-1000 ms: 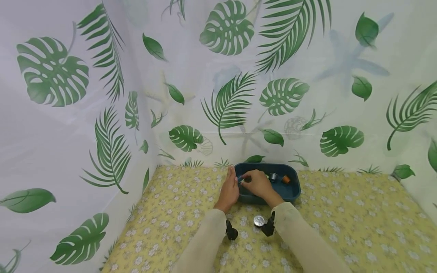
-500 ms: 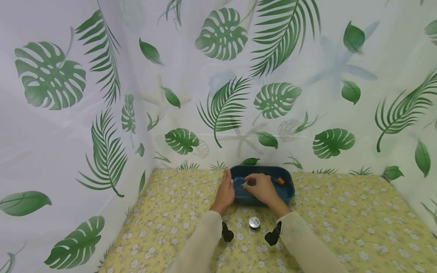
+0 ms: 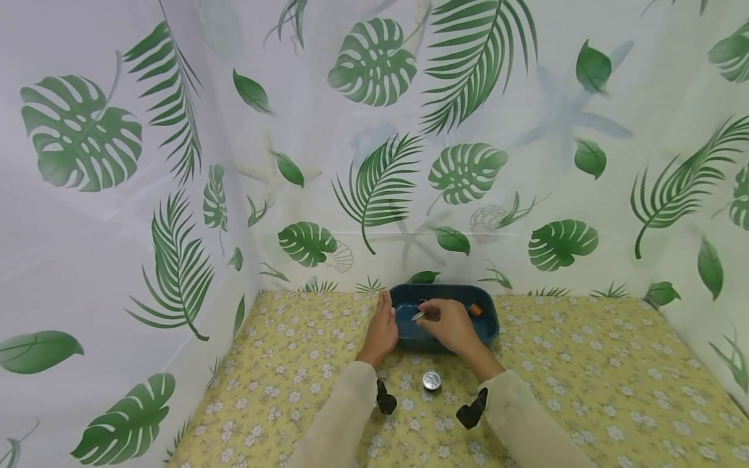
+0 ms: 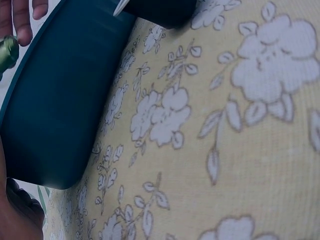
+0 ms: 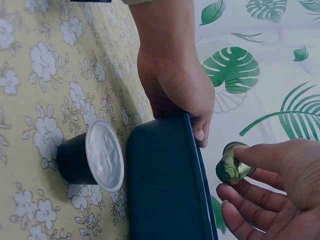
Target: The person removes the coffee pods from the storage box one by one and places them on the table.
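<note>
A dark blue plastic bin [image 3: 404,341] stands on the table near the back wall. My left hand [image 3: 381,330] holds its left end, and a fingertip shows at the rim in the right wrist view. Over the bin, my right hand [image 3: 450,325] pinches a small green metallic coffee capsule [image 5: 233,165] between thumb and fingers. Inside the bin, towards its right end, lies an orange capsule [image 3: 476,311]; the right hand hides part of the interior. A dark capsule with a silver foil lid [image 5: 105,155] sits on the table in front of the bin, between the forearms.
A yellow flowered cloth [image 3: 585,377] covers the table. Behind it hangs a white leaf-print sheet [image 3: 374,260], close to the bin's far side, and another such sheet [image 3: 105,260] runs along the left. Black wrist mounts [image 3: 473,409] are strapped at both cuffs.
My right hand, still pinching the capsule, has shifted away from the left hand, towards the bin's middle. The head view has turned slightly to the right. The left hand stays at the bin's end.
</note>
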The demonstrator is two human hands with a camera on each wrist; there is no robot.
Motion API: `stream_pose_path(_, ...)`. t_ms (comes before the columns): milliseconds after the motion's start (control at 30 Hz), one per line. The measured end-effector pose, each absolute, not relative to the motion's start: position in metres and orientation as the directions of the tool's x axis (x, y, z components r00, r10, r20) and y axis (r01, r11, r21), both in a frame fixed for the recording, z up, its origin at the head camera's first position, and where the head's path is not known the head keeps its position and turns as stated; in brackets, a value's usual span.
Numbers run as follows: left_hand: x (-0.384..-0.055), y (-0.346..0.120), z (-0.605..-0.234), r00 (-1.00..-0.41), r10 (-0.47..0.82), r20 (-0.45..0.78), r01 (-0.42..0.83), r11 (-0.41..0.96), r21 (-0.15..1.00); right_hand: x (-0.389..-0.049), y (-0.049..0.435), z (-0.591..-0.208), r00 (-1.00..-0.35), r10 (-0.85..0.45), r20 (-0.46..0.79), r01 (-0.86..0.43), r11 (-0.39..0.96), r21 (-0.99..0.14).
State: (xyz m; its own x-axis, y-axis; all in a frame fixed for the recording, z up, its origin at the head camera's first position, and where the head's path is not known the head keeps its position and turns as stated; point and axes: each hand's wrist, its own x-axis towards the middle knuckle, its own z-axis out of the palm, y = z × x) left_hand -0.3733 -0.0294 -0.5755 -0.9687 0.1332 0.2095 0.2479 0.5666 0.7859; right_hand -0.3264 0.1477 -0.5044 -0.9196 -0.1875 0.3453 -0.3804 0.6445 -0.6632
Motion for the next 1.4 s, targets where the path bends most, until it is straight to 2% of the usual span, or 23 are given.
stream_pose_path(200,-0.374,-0.029,-0.578,-0.971,0.138,0.194,0.238,0.573,0.784,-0.318,0.151,-0.499,-0.930,-0.187,0.318,-0.363,0.618,-0.697)
stream_pose_path(567,-0.373,-0.030,-0.569,-0.962,0.137,0.237,0.272,0.576,0.771,-0.299,0.158,-0.485,-0.905,-0.171,0.390,-0.405,0.627,-0.665)
stream_pose_path(900,-0.369,-0.028,-0.570,-0.968,0.142,0.209,0.252,0.574,0.779,-0.282,0.168,-0.478,-0.894,-0.146,0.424,-0.418,0.610,-0.673)
stream_pose_path(1400,-0.366,-0.029,-0.567,-0.962,0.177,0.206,0.271,0.566,0.779,-0.259,0.180,-0.488,-0.921,-0.114,0.372,-0.366,0.575,-0.731)
